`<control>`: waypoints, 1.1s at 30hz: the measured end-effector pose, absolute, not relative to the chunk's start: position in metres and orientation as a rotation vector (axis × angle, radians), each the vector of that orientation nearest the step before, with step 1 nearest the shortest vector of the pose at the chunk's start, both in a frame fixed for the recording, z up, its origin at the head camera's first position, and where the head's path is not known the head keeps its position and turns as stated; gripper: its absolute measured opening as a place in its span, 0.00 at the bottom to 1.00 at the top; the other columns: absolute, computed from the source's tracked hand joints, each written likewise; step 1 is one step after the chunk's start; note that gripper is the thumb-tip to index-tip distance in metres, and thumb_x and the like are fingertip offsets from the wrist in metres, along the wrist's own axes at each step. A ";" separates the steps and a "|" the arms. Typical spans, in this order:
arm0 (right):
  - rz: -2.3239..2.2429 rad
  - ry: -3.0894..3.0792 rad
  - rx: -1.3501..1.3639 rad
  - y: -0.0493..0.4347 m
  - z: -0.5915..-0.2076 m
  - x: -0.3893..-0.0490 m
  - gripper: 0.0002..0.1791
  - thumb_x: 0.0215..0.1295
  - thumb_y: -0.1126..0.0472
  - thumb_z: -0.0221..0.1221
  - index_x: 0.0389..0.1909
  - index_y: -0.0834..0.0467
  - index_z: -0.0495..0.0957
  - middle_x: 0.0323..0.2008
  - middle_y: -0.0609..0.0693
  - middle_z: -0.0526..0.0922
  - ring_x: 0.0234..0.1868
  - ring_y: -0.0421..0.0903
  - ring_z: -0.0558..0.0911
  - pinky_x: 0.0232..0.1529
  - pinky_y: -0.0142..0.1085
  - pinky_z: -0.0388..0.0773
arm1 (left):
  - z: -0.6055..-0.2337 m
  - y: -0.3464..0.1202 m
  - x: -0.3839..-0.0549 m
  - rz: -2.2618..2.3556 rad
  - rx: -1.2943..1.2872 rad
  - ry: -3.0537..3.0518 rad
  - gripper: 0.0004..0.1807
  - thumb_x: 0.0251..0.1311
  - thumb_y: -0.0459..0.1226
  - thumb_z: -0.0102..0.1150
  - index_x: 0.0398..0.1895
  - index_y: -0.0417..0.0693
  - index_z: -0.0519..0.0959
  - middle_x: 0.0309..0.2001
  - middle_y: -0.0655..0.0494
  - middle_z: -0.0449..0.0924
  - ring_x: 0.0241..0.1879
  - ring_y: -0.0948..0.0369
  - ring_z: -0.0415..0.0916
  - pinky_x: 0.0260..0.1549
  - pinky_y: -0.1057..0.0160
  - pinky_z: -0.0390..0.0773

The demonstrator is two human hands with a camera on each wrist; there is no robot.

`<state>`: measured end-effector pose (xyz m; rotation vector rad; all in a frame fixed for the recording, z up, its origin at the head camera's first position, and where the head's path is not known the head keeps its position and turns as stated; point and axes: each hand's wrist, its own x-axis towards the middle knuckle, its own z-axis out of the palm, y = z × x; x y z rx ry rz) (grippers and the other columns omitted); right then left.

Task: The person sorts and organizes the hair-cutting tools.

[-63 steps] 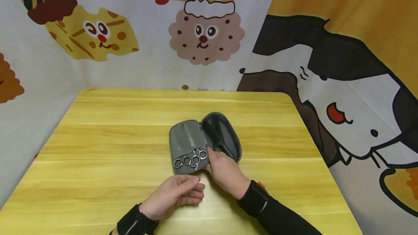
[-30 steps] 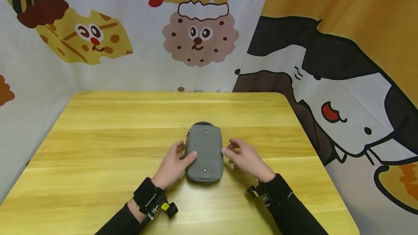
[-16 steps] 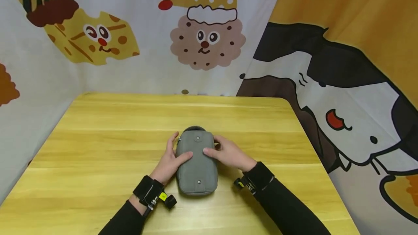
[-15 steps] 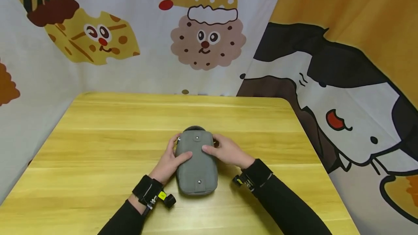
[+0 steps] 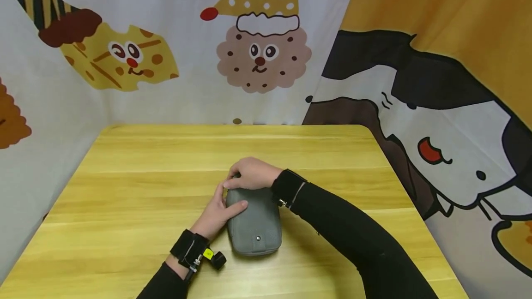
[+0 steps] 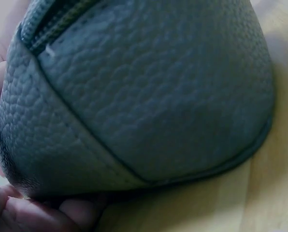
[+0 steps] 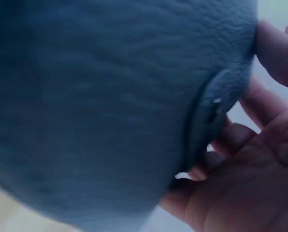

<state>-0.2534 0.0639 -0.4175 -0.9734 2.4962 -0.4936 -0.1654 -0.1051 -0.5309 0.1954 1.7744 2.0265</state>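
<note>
A grey pebbled-leather zip case (image 5: 257,220) lies folded closed on the wooden table, a metal snap showing near its front end. My left hand (image 5: 214,213) grips its left side, thumb on the top face and fingers down along the edge. Reaching across the far end, my right hand (image 5: 253,173) has thumb and fingertips together at the far left corner, where the zipper pull showed earlier; the pull itself is hidden. In the left wrist view, zipper teeth (image 6: 57,29) stand apart along the case's edge. A snap tab (image 7: 209,113) shows beside the right fingers in the right wrist view.
The yellow wood-grain table (image 5: 145,188) extends around the case on all sides. Behind it hangs a white curtain (image 5: 191,100) with cartoon prints. Small cameras are strapped to both wrists, and the right sleeve (image 5: 353,234) crosses over the table's right half.
The case lay unfolded with scissors in its pocket, then was folded closed. My right hand has moved from its right side over to the far left corner; the left hand keeps the left side.
</note>
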 end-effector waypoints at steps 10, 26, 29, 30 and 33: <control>-0.352 2.473 -1.210 0.054 -0.412 -0.243 0.06 0.74 0.52 0.68 0.43 0.48 0.92 0.41 0.40 0.90 0.40 0.35 0.82 0.45 0.28 0.79 | -0.531 -0.102 -0.166 2.041 0.186 1.861 0.54 0.70 0.42 0.70 0.87 0.62 0.42 0.87 0.59 0.48 0.86 0.57 0.45 0.85 0.45 0.48; -0.130 2.672 -1.393 0.037 -0.423 -0.231 0.11 0.85 0.57 0.54 0.49 0.52 0.86 0.44 0.46 0.90 0.44 0.39 0.88 0.47 0.32 0.85 | -0.535 -0.104 -0.172 2.057 0.202 1.857 0.45 0.70 0.40 0.70 0.85 0.56 0.56 0.77 0.57 0.68 0.69 0.62 0.72 0.66 0.67 0.76; -0.060 2.683 -1.509 0.029 -0.424 -0.218 0.10 0.83 0.58 0.55 0.43 0.52 0.84 0.39 0.46 0.88 0.41 0.39 0.87 0.44 0.31 0.84 | -0.537 -0.107 -0.174 2.122 0.227 1.847 0.26 0.71 0.35 0.68 0.70 0.48 0.74 0.62 0.61 0.80 0.57 0.65 0.78 0.59 0.67 0.80; -0.019 2.704 -1.530 0.027 -0.425 -0.216 0.09 0.82 0.59 0.55 0.40 0.52 0.83 0.36 0.45 0.86 0.38 0.38 0.85 0.41 0.30 0.83 | -0.537 -0.107 -0.174 2.137 0.234 1.837 0.23 0.71 0.34 0.67 0.67 0.46 0.76 0.59 0.61 0.81 0.55 0.64 0.78 0.58 0.67 0.80; 0.078 2.835 -1.475 0.026 -0.428 -0.215 0.10 0.81 0.61 0.57 0.36 0.52 0.80 0.29 0.44 0.80 0.29 0.36 0.79 0.31 0.28 0.77 | -0.537 -0.106 -0.174 2.146 0.198 1.802 0.28 0.71 0.36 0.67 0.72 0.49 0.72 0.61 0.60 0.80 0.55 0.64 0.79 0.58 0.65 0.81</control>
